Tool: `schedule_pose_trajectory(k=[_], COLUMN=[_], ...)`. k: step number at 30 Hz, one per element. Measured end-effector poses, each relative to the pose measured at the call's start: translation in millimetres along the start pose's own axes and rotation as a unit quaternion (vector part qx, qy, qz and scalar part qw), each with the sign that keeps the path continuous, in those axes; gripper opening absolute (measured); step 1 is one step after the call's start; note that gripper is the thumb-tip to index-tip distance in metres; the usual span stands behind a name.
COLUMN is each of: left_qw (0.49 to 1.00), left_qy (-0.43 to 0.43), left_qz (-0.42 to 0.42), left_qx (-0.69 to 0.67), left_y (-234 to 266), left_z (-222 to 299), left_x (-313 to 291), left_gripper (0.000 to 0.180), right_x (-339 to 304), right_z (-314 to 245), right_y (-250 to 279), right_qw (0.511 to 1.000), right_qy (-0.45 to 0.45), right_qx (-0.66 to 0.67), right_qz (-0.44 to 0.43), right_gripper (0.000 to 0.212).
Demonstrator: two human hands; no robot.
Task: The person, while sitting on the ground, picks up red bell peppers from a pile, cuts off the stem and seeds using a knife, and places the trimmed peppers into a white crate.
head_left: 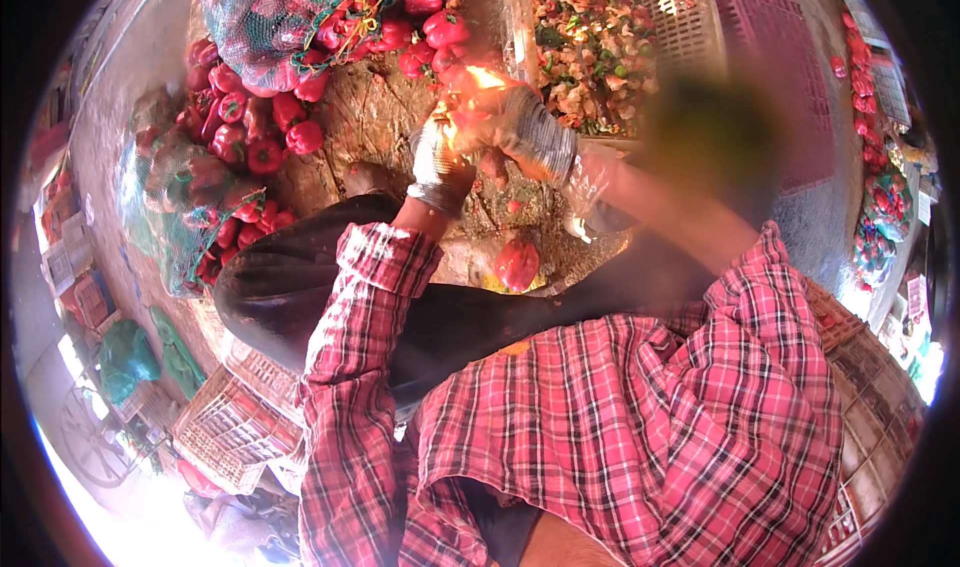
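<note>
Head view: both hands are sitting close together above the brown ground sheet (345,117), in gloves. Left hand (442,162) is pointing up and away from the body; right hand (530,132) is lying across from the right with fingers bent toward it. Glare is washing out the fingertips, so can't tell whether either is grasping anything or just clenched. Nearest peppers (440,29) are lying right behind the hands, red, partly under glare.

Around: a green net bag (270,27) of peppers is standing upper left, cut off by the top edge. A loose pile (245,127) is lying below it, and a second net bag (165,192) is slumping further left. A lone pepper (517,264) is sitting between hands and dark trousers (470,317). A heap of trimmings (600,52) is lying beyond the right hand, next to a beige crate (688,17) and a pink crate (775,62).

In the way: a dark green-yellow blur (715,132) is covering part of both crates; can't say what it is. A pale scrap (580,217) is hanging under the right wrist, unclear. Lower left, a slatted crate (240,417) is being partly hidden by the plaid sleeve (360,367). Rim stuff is bending and going dark.
</note>
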State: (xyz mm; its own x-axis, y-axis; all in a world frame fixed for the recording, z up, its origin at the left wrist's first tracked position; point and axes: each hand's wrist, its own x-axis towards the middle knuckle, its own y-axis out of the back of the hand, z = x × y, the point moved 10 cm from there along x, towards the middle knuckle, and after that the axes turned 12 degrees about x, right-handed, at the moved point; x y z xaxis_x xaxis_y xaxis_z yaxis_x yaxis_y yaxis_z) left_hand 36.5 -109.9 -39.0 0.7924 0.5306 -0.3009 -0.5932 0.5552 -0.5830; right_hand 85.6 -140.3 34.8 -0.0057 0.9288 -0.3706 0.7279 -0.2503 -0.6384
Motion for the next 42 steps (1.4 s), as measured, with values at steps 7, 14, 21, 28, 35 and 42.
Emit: schedule_pose_trajectory(k=[7,14,21,28,35,42], left_qw=[0.989,0.746,0.578,0.561,0.680,0.981], left_qy=[-0.022,-0.242,0.041,0.257,0.182,0.149], left_qz=[0.148,0.245,0.432,0.403,0.282,0.091], left_qx=[0.016,0.570,0.691,0.676,0.652,0.079], left_y=[16.6,29.7,181.7,278.0,248.9,78.5], left_z=[85.8,337.2,410.8,355.3,337.4,197.0], left_x=[-9.8,-166.4,-363.0,-444.3,-286.8,-8.0], left_gripper=[0.030,0.032,0.032,0.034,0.037,0.040], right_x=[-28.7,11.7,185.6,253.8,223.8,122.9], right_z=[-105.9,-181.2,-115.8,-5.3,37.5,-36.1], right_y=[-13.8,109.6,62.0,250.1,233.1,68.1], right_qw=[0.985,0.682,0.667,0.712,0.861,0.948], right_qy=[0.065,0.065,0.004,-0.210,-0.232,-0.230], right_qx=[-0.111,-0.676,-0.744,-0.609,-0.335,-0.102], right_qz=[-0.119,0.270,0.049,0.278,0.306,0.194], right_gripper=[0.040,0.045,0.020,0.012,0.020,0.015])
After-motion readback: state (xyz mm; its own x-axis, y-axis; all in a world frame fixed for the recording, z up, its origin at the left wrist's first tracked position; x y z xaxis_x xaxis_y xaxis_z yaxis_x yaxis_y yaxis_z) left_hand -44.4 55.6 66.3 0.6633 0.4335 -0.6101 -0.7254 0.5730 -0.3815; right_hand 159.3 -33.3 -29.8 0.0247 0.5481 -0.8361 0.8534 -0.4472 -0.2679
